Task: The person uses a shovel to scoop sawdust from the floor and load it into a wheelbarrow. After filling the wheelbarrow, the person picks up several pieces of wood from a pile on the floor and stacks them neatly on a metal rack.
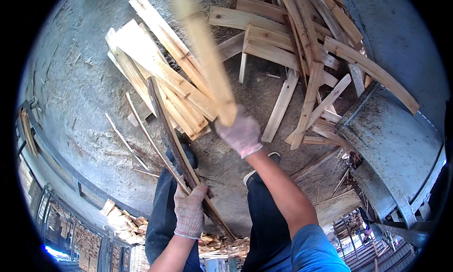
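My left hand point(189, 210), in a knitted work glove, is closed around two long bark-edged wood strips point(172, 135) in front of my left leg. Their far ends point up and away, beside a stack of boards. My right hand point(239, 132), gloved too, grips the near end of a pale wooden board point(207, 55). That board reaches forward, and its far end is smeared by motion. Left of it lies the stack of pale boards point(160, 76) on the floor, partly hidden behind the held board.
A jumbled heap of boards point(278, 45) covers the floor at the far right. Beside it stands a blue-grey metal machine point(391, 149). Thin bark strips point(125, 142) lie to the left. A metal rail point(71, 173) runs along the left side, near small wood offcuts point(123, 222).
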A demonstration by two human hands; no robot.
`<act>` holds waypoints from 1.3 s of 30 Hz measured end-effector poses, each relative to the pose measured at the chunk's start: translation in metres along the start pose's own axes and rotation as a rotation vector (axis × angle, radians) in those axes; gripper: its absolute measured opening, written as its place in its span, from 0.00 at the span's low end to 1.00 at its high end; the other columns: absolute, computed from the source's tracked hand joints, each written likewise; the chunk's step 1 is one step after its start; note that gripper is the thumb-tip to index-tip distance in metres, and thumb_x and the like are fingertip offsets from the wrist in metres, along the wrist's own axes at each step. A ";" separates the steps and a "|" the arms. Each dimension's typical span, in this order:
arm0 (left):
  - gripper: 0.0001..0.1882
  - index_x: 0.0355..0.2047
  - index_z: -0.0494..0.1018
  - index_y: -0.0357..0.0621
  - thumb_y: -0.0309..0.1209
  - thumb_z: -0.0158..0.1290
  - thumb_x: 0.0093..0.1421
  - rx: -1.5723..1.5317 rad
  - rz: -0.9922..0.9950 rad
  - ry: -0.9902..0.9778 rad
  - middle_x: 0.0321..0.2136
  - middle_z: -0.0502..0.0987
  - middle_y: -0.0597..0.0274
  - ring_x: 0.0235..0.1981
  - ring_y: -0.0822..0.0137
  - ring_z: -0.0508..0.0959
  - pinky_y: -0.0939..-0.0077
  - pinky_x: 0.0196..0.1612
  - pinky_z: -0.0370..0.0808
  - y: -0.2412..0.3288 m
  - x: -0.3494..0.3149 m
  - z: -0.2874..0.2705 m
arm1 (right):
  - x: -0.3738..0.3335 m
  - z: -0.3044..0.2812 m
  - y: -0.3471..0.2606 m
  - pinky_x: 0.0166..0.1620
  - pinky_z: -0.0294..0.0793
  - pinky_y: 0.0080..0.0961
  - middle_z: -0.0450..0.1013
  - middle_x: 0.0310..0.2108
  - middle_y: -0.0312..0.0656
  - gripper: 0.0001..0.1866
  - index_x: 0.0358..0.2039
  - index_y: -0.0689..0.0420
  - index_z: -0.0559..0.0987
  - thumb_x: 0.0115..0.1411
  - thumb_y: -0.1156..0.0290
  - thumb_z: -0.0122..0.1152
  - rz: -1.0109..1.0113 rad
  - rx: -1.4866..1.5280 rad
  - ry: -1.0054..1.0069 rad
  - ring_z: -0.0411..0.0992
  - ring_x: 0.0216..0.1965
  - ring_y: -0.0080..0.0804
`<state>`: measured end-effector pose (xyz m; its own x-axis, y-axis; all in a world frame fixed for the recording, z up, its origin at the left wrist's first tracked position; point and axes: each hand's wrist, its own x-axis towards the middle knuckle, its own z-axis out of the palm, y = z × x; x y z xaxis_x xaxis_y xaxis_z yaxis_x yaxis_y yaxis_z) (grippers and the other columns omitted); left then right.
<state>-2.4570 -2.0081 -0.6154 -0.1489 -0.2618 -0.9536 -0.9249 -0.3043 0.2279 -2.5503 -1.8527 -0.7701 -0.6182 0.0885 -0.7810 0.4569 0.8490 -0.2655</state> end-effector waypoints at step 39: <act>0.15 0.48 0.74 0.40 0.23 0.56 0.60 -0.109 -0.036 0.039 0.34 0.76 0.67 0.33 0.75 0.74 0.78 0.40 0.74 0.012 -0.006 0.006 | 0.180 -0.160 0.083 0.68 0.62 0.44 0.65 0.63 0.66 0.51 0.66 0.68 0.63 0.55 0.39 0.66 -0.111 -0.136 0.776 0.63 0.66 0.59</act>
<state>-2.4694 -2.0051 -0.6084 -0.1005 -0.2835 -0.9537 -0.8856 -0.4114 0.2156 -2.7256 -1.6827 -0.8426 -0.9476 0.2944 -0.1241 0.3149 0.9260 -0.2080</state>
